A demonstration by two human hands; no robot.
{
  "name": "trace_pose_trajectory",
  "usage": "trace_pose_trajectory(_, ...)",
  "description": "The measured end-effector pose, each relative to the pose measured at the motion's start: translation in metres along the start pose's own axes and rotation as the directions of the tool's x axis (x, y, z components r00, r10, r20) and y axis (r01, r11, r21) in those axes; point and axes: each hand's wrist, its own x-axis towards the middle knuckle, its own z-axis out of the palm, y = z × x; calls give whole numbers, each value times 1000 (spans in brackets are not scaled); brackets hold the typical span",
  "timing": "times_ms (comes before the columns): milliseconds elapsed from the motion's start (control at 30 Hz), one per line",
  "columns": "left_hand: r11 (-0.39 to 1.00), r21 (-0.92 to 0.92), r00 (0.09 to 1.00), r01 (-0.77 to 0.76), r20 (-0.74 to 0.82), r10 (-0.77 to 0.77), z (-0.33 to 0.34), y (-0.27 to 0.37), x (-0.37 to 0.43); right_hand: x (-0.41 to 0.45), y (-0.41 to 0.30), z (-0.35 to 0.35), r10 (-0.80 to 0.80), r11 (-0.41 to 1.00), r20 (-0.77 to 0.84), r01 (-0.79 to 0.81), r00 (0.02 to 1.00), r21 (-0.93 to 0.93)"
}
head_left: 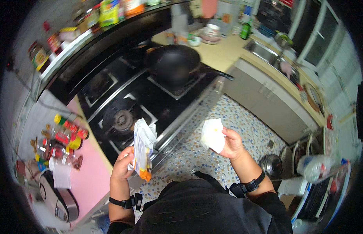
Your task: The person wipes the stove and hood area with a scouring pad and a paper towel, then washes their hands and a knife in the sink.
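My left hand point(125, 162) grips a crumpled flexible packet point(142, 150), mostly white and grey with an orange lower end. The packet is upright, in front of the near burner point(122, 118) of the black gas stove. A white sheet point(213, 135), seemingly a paper towel or tissue with a small yellow spot, is pinched in my right hand point(231, 143) above the pebble-patterned floor. Some of that hand's fingers are hidden behind the sheet. The two hands are well apart. A black wok point(174, 63) rests on the far burner, its handle pointing right.
Sauce bottles point(67, 131) and a rice cooker point(58, 194) crowd the pink counter point(92, 166) at left. Jars and packets line the shelf point(64, 51) above the stove. A sink point(262, 51) lies at far right. A metal pot point(270, 165) stands low at right.
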Motion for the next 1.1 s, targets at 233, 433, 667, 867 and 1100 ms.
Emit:
trace_pose_trajectory(233, 939, -236, 968, 250, 80, -238, 127, -90, 59, -127, -64, -7, -158, 987, -114, 153, 981, -48)
trace_pose_trajectory(433, 758, -103, 715, 644, 433, -549, 216, -153, 70, -214, -98, -38, -233, 948, -337, 136, 912, -288)
trace_pose_trajectory(667, 820, 443, 825, 363, 256, -504, 302, -195, 99, -255, -99, -55, -282, 881, -332, 106, 900, -460)
trace_pose_trajectory(867, 658, 750, 839, -66, 399, -370, 354, -241, 133, -282, -117, -71, -631, 496, -138, 260, 764, -828)
trace_pose_trajectory(1100, 565, 801, 584, -196, 558, -589, 408, -280, 191, -327, -129, -119, -688, 704, -611, 158, 392, -692)
